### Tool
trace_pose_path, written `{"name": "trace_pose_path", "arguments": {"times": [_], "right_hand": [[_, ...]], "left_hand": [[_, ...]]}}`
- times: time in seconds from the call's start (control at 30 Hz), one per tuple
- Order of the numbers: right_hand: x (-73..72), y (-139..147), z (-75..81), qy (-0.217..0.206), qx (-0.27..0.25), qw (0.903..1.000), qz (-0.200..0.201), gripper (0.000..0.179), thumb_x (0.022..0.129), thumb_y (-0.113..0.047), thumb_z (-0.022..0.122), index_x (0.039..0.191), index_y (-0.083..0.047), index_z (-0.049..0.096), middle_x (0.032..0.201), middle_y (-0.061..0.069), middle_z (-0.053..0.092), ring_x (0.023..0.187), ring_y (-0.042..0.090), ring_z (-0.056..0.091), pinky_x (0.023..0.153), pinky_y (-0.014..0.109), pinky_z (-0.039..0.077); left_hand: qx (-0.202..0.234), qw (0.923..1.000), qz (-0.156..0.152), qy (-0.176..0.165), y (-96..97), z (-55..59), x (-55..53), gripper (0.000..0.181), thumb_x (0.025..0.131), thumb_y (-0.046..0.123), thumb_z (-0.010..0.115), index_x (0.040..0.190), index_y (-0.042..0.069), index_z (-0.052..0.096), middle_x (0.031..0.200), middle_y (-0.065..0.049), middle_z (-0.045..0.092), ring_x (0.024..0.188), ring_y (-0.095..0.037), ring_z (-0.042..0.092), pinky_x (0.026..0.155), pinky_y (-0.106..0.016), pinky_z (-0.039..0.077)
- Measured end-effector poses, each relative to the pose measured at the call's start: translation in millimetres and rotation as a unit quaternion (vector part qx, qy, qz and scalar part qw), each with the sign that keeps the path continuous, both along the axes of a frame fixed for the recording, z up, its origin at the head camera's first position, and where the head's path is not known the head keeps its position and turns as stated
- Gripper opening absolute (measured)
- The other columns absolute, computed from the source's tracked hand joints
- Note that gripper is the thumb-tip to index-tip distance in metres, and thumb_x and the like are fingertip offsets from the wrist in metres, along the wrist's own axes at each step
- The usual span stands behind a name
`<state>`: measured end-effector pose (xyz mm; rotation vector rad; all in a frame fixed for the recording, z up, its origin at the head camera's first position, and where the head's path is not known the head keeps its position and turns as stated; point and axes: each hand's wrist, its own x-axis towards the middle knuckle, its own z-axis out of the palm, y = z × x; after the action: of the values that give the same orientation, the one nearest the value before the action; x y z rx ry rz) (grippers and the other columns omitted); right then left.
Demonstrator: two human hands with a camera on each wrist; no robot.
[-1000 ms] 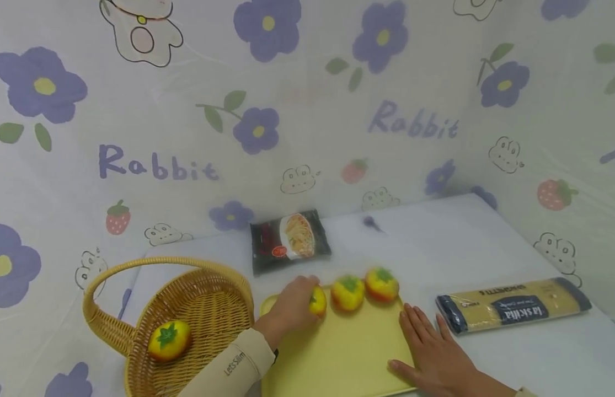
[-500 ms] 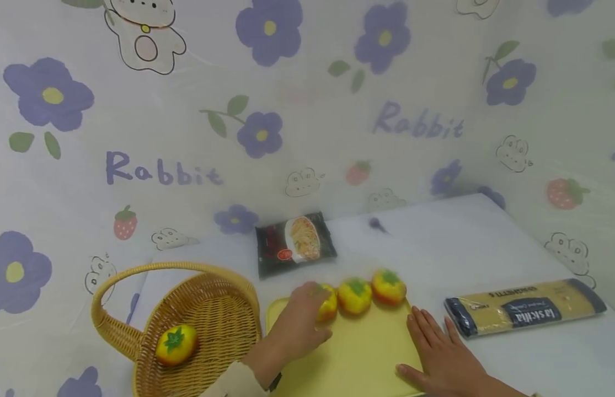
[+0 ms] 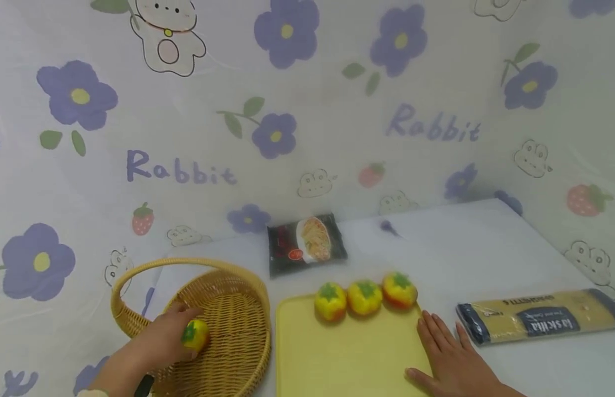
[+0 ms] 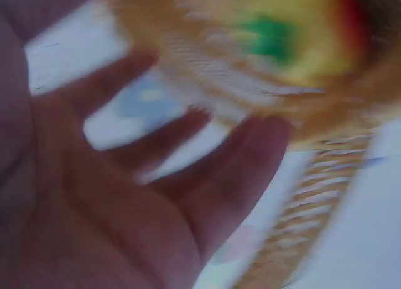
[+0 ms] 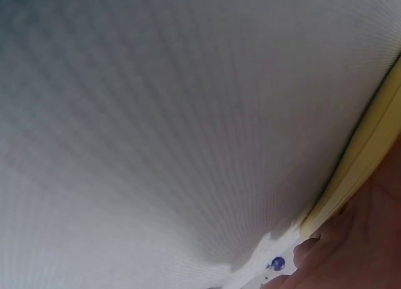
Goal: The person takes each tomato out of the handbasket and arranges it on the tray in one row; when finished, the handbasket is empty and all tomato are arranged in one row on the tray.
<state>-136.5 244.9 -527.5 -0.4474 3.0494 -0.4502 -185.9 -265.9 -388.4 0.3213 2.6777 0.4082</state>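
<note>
My left hand (image 3: 160, 339) reaches into the wicker basket (image 3: 238, 336), its fingers and thumb spread about a yellow-red persimmon (image 3: 197, 335). In the left wrist view, the fingers are apart and the blurred persimmon (image 4: 301, 38) shows beyond their tips. Three similar persimmons form a row along the far edge of a yellow tray (image 3: 347, 358): a left one (image 3: 330, 302), a middle one (image 3: 364, 298) and a right one (image 3: 399, 290). My right hand (image 3: 451, 358) lies with straight fingers along the tray's right edge; the right wrist view shows it beside the tray rim (image 5: 357, 163).
A black food packet (image 3: 307, 245) lies behind the tray. To the right is a spaghetti pack (image 3: 540, 318) on the white table (image 3: 436, 242). The basket's tall handle (image 3: 188, 260) arches over its far left side. A patterned cloth (image 3: 307, 110) hangs behind.
My left hand has let go of the left persimmon at the tray's far edge and moved left into the basket. The right hand stays on the tray edge. The head view has shifted slightly.
</note>
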Motion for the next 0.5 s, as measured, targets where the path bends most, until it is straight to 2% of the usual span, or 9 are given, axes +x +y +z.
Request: {"name": "trace_pose_path", "arguments": {"times": [0.1, 0.23, 0.3, 0.37, 0.5], "right_hand": [[2.4, 1.2, -1.5, 0.003, -0.002, 1.0, -0.001, 0.09, 0.087, -0.065, 0.051, 0.147, 0.001, 0.034, 0.156, 0.02, 0.025, 0.142, 0.042, 0.024, 0.111, 0.067, 0.006], [2.4, 0.4, -3.1, 0.0, -0.004, 1.0, 0.001, 0.09, 0.087, -0.065, 0.05, 0.147, -0.001, 0.034, 0.157, 0.019, 0.024, 0.143, 0.041, 0.023, 0.112, 0.065, 0.003], [1.9, 0.4, -3.1, 0.005, 0.004, 1.0, 0.0, 0.09, 0.087, -0.066, 0.05, 0.147, -0.001, 0.035, 0.156, 0.019, 0.025, 0.143, 0.041, 0.024, 0.11, 0.066, 0.009], [1.4, 1.0, -2.8, 0.007, 0.006, 1.0, -0.001, 0.09, 0.086, -0.067, 0.05, 0.147, -0.001, 0.035, 0.156, 0.019, 0.026, 0.143, 0.041, 0.025, 0.109, 0.066, 0.013], [-0.3, 3.1, -2.4, 0.003, 0.003, 1.0, -0.003, 0.091, 0.086, -0.067, 0.05, 0.147, -0.002, 0.035, 0.157, 0.018, 0.025, 0.143, 0.041, 0.023, 0.109, 0.067, 0.013]], "left_hand": [[-0.035, 0.9987, 0.033, 0.017, -8.6, -23.8, -11.3, 0.084, 0.069, 0.023, 0.086, 0.139, 0.002, 0.046, 0.14, -0.038, 0.033, 0.109, -0.056, 0.051, 0.078, -0.058, 0.05], [-0.049, 0.9967, 0.055, 0.035, -11.0, -44.7, -15.2, 0.087, 0.064, 0.022, 0.089, 0.137, 0.002, 0.048, 0.134, -0.035, 0.038, 0.102, -0.051, 0.055, 0.076, -0.057, 0.051], [-0.05, 0.9955, 0.061, 0.052, -8.8, -49.7, -15.9, 0.085, 0.062, 0.02, 0.09, 0.135, 0.001, 0.05, 0.129, -0.033, 0.041, 0.098, -0.048, 0.056, 0.075, -0.056, 0.051], [-0.054, 0.9945, 0.064, 0.063, -5.6, -51.7, -16.3, 0.083, 0.063, 0.017, 0.089, 0.134, 0.0, 0.05, 0.128, -0.034, 0.042, 0.097, -0.051, 0.055, 0.074, -0.057, 0.051], [-0.064, 0.9929, 0.073, 0.07, 0.6, -50.3, -17.5, 0.075, 0.069, 0.01, 0.084, 0.135, 0.0, 0.049, 0.123, -0.035, 0.045, 0.097, -0.052, 0.054, 0.072, -0.056, 0.051]]}}
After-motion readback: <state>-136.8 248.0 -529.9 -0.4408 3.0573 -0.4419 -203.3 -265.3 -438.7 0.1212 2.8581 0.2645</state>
